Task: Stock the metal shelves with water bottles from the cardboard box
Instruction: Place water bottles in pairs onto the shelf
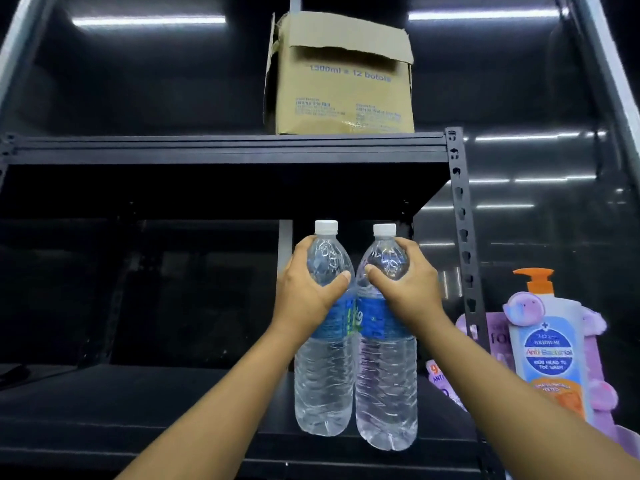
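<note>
Two clear water bottles with white caps and blue labels stand upright side by side over the lower black metal shelf (138, 393). My left hand (308, 289) grips the shoulder of the left bottle (323, 379). My right hand (407, 282) grips the shoulder of the right bottle (386, 389). The bottles touch each other at the labels. Whether their bases rest on the shelf I cannot tell. The cardboard box (341, 77) sits on the upper shelf (221, 147), its top flap partly open.
A perforated black upright post (462, 216) bounds the shelf on the right. Beyond it stand a pump bottle of kids' wash with an orange pump (547, 344) and purple packaging (491, 334). The shelf stretches dark to the left of the bottles.
</note>
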The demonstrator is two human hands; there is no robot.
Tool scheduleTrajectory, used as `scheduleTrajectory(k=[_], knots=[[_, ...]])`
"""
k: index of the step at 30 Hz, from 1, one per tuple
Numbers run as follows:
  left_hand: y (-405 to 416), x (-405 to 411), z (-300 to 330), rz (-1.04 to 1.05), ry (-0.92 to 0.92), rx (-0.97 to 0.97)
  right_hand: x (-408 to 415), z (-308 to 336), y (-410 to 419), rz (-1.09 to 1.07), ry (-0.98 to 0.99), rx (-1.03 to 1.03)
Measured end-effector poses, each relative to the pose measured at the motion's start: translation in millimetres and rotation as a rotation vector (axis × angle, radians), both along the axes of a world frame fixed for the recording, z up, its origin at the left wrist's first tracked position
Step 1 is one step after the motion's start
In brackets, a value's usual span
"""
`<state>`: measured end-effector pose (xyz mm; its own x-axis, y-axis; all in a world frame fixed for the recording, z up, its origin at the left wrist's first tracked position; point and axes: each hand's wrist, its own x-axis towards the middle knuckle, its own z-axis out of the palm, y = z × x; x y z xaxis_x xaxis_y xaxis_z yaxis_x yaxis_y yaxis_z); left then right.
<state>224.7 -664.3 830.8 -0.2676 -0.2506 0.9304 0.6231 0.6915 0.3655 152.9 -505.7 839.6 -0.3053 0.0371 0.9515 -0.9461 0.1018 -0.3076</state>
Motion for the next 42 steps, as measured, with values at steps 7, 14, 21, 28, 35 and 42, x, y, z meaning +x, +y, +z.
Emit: scheduleTrajectory(k=[7, 14, 21, 28, 35, 42], knots=[[-20.0, -44.7, 10.3, -0.040, -0.095, 0.056, -50.4, 10.2, -21.1, 0.017, -0.137, 0.057], [-27.3, -82.8, 12.5, -0.080, -0.154, 0.099, -76.1, 9.9, -27.5, 0.068, -0.206, 0.076], [-31.8, -88.0, 8.6, -0.101, -0.145, 0.102, -81.4, 8.7, -27.4, 0.108, -0.220, 0.107], [-28.3, -79.7, -2.8, -0.064, -0.151, 0.058, -77.9, 4.7, -23.3, 0.113, -0.257, 0.126], [-24.4, -68.2, -42.2, -0.092, -0.219, 0.042, -69.9, -23.4, -17.9, 0.140, -0.230, 0.194], [-28.1, -54.7, -84.2, -0.104, -0.347, 0.010, -59.4, -74.7, -7.9, 0.138, -0.287, 0.279]])
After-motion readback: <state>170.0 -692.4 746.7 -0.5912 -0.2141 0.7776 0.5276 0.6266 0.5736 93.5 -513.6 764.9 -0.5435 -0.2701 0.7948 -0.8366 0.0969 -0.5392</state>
